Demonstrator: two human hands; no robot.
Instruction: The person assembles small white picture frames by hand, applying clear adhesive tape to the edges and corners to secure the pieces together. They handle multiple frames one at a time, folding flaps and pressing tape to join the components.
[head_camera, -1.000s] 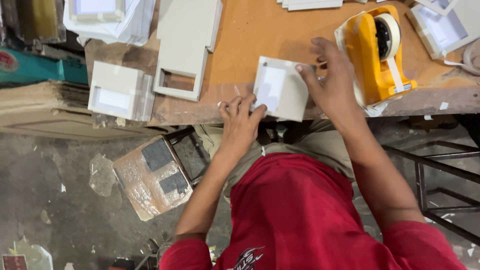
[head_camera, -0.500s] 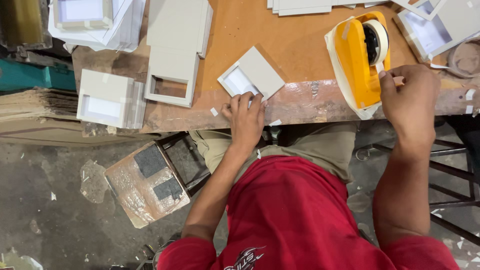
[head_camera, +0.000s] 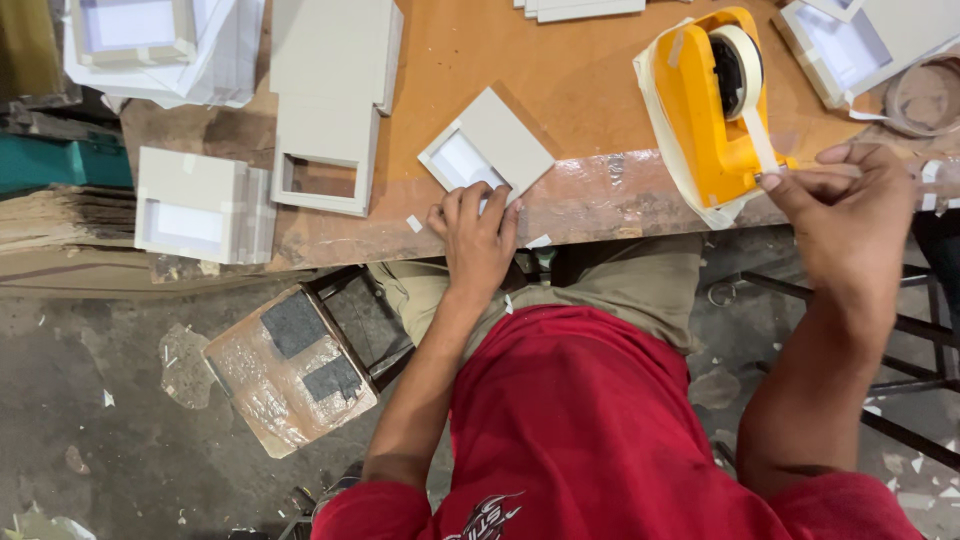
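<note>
Left hand (head_camera: 478, 240) flat, fingers spread, pinning grey card frame (head_camera: 487, 150) at near table edge. Right hand (head_camera: 845, 215) pinches tape strip (head_camera: 760, 145) from yellow dispenser (head_camera: 712, 110) — best pulled taut, torn cleanly, card kept still.

Grey cardboard boxes (head_camera: 487, 150) on workbench (head_camera: 560, 90), seemingly.

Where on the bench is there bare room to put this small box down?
The widest bare patch is the orange bench top between the flat grey card stack and the yellow tape dispenser, above the small grey box under the left hand. The left end and the top right corner are crowded with boxes; the right hand pulls tape there.
</note>
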